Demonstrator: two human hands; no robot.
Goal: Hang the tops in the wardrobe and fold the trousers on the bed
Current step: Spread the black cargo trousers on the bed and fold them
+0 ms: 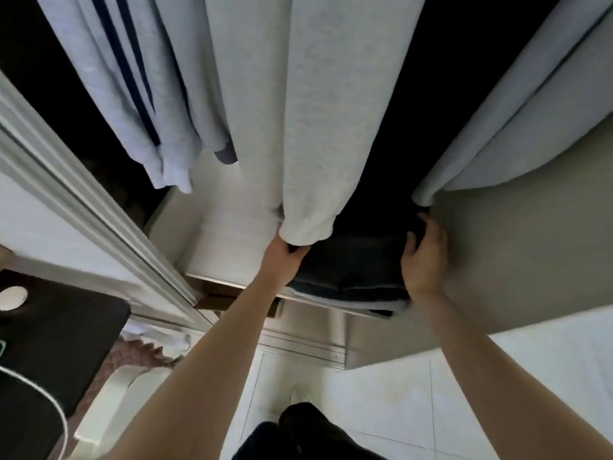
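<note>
- Wardrobe (pixel 530 260): open, dark inside, with a white shelf (pixel 219 234) low in the opening and a white sliding door frame (pixel 83 200) at the left.
- Hanging tops: a light grey sweatshirt (pixel 298 111) hangs in the centre, its cuffed sleeve end reaching down to just above the left hand; a pale blue top with dark stripes (pixel 126 78) hangs at the left; another pale garment (pixel 530 104) hangs at the right.
- Folded trousers (pixel 348 263): a dark, folded stack lying on the shelf edge, between both hands, on top of a lighter folded layer (pixel 348 302).
- Both forearms reach forward and up from the lower frame into the wardrobe.
- Left hand (pixel 282 257): grips the left edge of the folded trousers, its fingers curled under and partly hidden by the sweatshirt cuff.
- Right hand (pixel 423 257): fingers curled over the right rear corner of the folded trousers, holding it, close against the wardrobe side.
- Floor (pixel 398 410): white tiles below; a dark-clad foot or leg (pixel 305 423) shows at the bottom centre.
- Dark worktop (pixel 49 343) at the lower left, carrying a small white round object (pixel 12 297).
</note>
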